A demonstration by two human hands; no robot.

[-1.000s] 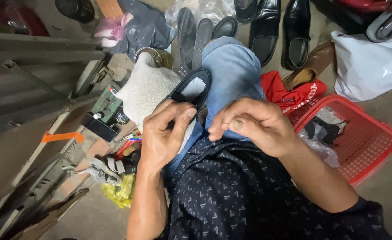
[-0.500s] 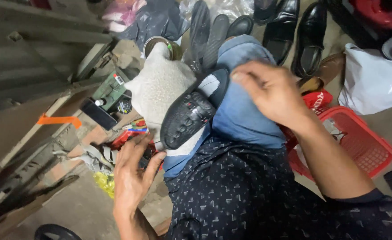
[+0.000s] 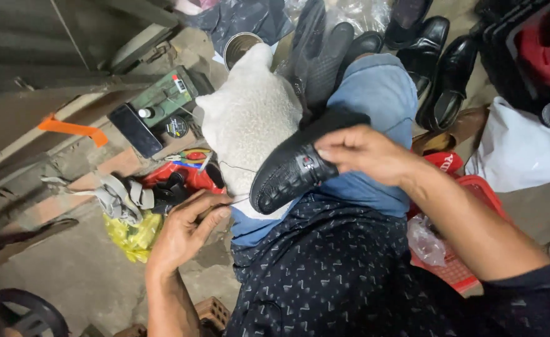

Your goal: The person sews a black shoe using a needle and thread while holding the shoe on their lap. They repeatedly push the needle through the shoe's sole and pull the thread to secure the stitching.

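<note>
1. Black leather shoe [image 3: 294, 171] lying across the lap on the blue-jeaned knee [image 3: 381, 100], toe toward the left, sole side partly against a white woolly cloth [image 3: 247, 115].
2. Right hand [image 3: 365, 153] steadying the shoe at its upper, fingers curled and pressed together along the opening.
3. Left hand [image 3: 184, 231] out beside the toe, thumb and forefinger pinching what looks like a thin thread [image 3: 234, 201] drawn taut toward the shoe; needle not discernible.
4. Judged step: hand-stitching near the toe, mid-pull on a stitch.
5. Next move likely calling for tension kept even, shoe held from sliding off the knee, then a fresh entry point close to the last stitch.
6. Round about: red plastic basket [image 3: 468, 262] at the right, more black shoes [image 3: 440, 68] beyond the knee, dark phone [image 3: 136, 130] and small tools at the left.
</note>
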